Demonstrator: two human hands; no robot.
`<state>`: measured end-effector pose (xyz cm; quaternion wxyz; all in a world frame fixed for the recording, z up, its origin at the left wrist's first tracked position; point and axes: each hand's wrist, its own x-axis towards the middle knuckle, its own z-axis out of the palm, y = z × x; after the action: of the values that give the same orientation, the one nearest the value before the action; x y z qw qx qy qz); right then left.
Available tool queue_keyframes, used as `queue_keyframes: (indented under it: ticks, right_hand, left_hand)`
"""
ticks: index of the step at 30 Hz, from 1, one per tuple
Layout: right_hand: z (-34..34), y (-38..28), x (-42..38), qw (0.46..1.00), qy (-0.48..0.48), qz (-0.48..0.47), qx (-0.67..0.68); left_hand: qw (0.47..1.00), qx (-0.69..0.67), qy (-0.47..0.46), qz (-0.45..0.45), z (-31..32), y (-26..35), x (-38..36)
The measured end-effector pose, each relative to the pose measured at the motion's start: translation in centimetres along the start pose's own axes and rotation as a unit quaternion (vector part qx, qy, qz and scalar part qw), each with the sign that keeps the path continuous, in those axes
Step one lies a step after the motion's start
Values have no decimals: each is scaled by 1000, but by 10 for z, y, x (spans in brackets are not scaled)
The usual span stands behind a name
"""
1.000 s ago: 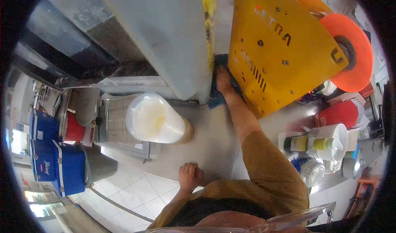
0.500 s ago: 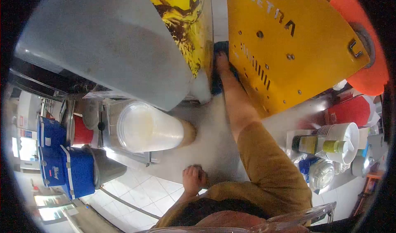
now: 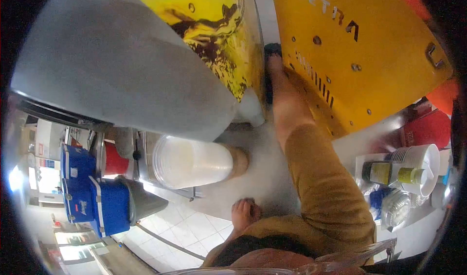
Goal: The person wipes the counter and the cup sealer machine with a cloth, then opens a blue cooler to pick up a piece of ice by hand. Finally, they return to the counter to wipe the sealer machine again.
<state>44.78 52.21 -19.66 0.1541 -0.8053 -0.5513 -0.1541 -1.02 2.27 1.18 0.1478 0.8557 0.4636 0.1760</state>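
Observation:
My right arm stretches far forward into the narrow gap between a grey and yellow machine (image 3: 214, 46) and an orange-yellow metal machine (image 3: 340, 75). At its end, my right hand (image 3: 276, 65) is closed on a dark, bunched cloth (image 3: 273, 48); its fingertips are hidden. My left hand (image 3: 245, 211) is low, by the near edge of the grey counter (image 3: 270, 177), its fingers curled. Whatever it may hold cannot be made out. Left of that hand, a stack of clear plastic cups or lids (image 3: 194, 163) lies in view, with a brownish end.
Blue coolers (image 3: 112, 207) and a grey bin (image 3: 146, 202) stand on the left by a red container (image 3: 116, 159). At right are stacked white tubs (image 3: 423, 170), a dark labelled bottle (image 3: 382, 173), clear plastic lids (image 3: 396, 209) and a red container (image 3: 428, 131).
The view has shifted, so the machines, cups and hands sit farther right in the picture. My right hand stays in the gap; my left hand stays curled by the counter edge.

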Motion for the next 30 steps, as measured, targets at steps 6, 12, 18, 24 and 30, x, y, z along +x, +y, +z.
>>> queue_keyframes:
  ticks: [6, 12, 18, 24, 30]
  right_hand:
    - [-47, -11, 23, 997, -64, 34, 20]
    - [-68, -21, 22, 995, -60, 69, 44]
    - [-119, -33, -11, 993, -79, 83, 22]
    - [-237, -59, -73, 975, -199, -18, -99]
    - [-230, -56, -168, 951, -59, 89, 291]
  left_hand:
    - [993, 72, -35, 88, 39, -53, -36]
    - [998, 12, -51, 18, 49, -67, -39]
    - [998, -14, -55, -14, 13, -20, -10]
    - [998, -49, 34, 35, 2, 0, -1]
    - [998, -14, 51, 43, 9, -3, -3]
